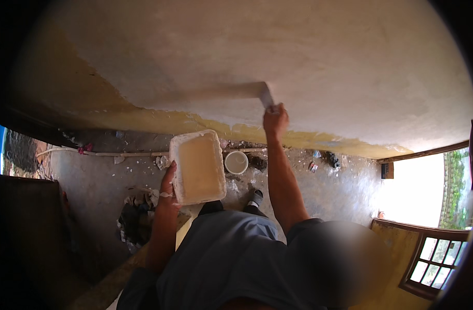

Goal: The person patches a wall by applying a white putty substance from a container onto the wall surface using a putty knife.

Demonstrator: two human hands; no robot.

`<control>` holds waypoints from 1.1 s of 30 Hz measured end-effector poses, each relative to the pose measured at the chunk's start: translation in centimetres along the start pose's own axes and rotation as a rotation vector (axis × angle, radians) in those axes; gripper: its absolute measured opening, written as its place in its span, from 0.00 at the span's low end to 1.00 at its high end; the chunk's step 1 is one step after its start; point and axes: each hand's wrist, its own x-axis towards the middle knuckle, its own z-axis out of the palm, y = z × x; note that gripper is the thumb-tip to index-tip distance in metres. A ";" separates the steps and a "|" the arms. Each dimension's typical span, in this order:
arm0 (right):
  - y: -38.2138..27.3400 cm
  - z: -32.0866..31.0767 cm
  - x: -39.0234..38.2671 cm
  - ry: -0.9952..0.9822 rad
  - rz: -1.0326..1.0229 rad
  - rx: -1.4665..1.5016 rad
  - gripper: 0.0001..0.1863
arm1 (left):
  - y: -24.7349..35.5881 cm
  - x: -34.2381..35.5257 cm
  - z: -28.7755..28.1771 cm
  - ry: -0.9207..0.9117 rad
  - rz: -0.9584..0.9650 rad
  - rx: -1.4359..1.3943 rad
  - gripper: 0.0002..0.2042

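Note:
In my left hand rests a whitish rectangular tray, held by its left side. Pale, smooth plaster-like paste lies inside it, and its rim is crusted with the same stuff. My right hand is closed round the handle of a scraper, or putty knife, smeared by motion. Its blade is at the wall, which is coated pale grey-white; a shadow stretches left of the blade. Along the bottom and left of the wall, a bare yellowish band shows. The fingers of my left hand are partly hidden behind the tray.
A white bucket stands on the floor by the wall, close to my sandalled foot. A long pole lies along the wall base. Dark rags heap at left; litter is scattered around. A bright doorway opens at right, above a barred window.

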 end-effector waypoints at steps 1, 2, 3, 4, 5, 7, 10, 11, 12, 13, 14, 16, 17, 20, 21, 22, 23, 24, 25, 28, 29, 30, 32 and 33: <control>4.6 -2.0 1.5 0.081 0.340 0.297 0.07 | 0.1 0.2 0.5 0.001 -0.008 0.023 0.30; 5.9 -5.0 1.7 0.234 0.564 0.063 0.08 | 0.0 0.1 0.1 0.016 0.007 0.012 0.30; 8.0 -6.1 1.6 0.353 0.477 0.152 0.09 | -0.1 0.6 0.3 0.006 0.002 0.011 0.30; 6.2 -7.4 0.9 0.446 0.380 0.240 0.10 | -0.4 0.6 -0.3 0.017 0.005 -0.002 0.30; 3.6 -7.7 -0.6 0.191 0.409 0.518 0.11 | -0.6 0.6 -0.9 0.031 0.008 -0.014 0.30; 1.3 -4.2 -1.9 0.007 -0.062 0.384 0.11 | -0.7 1.2 -0.5 0.029 -0.059 -0.015 0.29; -9.5 -1.6 -3.3 -0.270 -0.392 0.368 0.08 | -0.8 0.9 -1.1 -0.004 -0.038 -0.048 0.29; -12.0 -0.6 -3.2 -0.270 -0.450 0.358 0.09 | -0.8 1.0 -1.0 -0.006 -0.032 -0.049 0.29; -14.1 0.2 -2.9 -0.274 -0.509 0.349 0.10 | -0.8 1.0 -1.1 -0.018 -0.019 -0.049 0.29; -15.2 0.8 -2.2 -0.277 -0.510 0.353 0.10 | -0.9 1.0 -1.1 -0.030 -0.009 -0.049 0.29; -16.2 1.3 -1.4 -0.268 -0.538 0.312 0.10 | -0.8 1.0 -1.0 -0.029 -0.007 -0.048 0.29; -16.3 2.2 -0.1 -0.257 -0.565 0.272 0.10 | -0.8 1.1 -0.8 -0.034 -0.016 -0.055 0.29; -15.5 2.3 0.8 -0.223 -0.546 0.250 0.09 | -0.8 1.2 -0.7 -0.038 -0.019 -0.051 0.29; -12.3 1.3 2.0 -0.162 -0.508 0.166 0.09 | -0.9 1.2 -0.6 -0.086 -0.006 -0.082 0.28; -10.4 0.5 2.5 -0.126 -0.491 0.135 0.09 | -0.8 1.2 -0.2 -0.023 -0.015 -0.066 0.29; -8.5 -1.5 2.9 -0.100 -0.390 0.136 0.10 | -0.7 0.8 -0.3 0.053 -0.012 -0.054 0.29; -5.0 -3.3 3.8 0.040 -0.245 0.066 0.10 | -0.6 0.7 -0.3 0.053 -0.007 -0.057 0.29; -1.0 -5.5 4.6 0.051 0.149 0.305 0.12 | -0.6 1.0 -0.4 0.043 -0.010 -0.034 0.30; 0.6 -8.3 3.8 0.266 0.349 0.787 0.13 | -0.8 1.3 -0.7 0.038 -0.013 -0.015 0.30; -0.3 -14.1 0.9 0.286 -0.031 0.541 0.10 | -1.0 1.8 -0.6 0.001 -0.040 -0.039 0.31; -1.1 -15.4 -0.3 0.151 -0.193 0.423 0.08 | -0.8 2.0 -0.5 0.005 -0.041 -0.040 0.31; -4.2 -17.6 -1.3 0.009 -0.354 0.294 0.06 | -1.0 2.2 -0.6 -0.006 -0.069 -0.035 0.31; -6.4 -19.1 -2.5 -0.146 -0.824 0.260 0.11 | -1.0 2.5 -0.3 -0.010 -0.088 -0.042 0.31; -8.0 -20.0 -2.6 -0.224 -0.983 0.232 0.13 | -1.0 2.8 -0.3 -0.084 -0.112 -0.040 0.31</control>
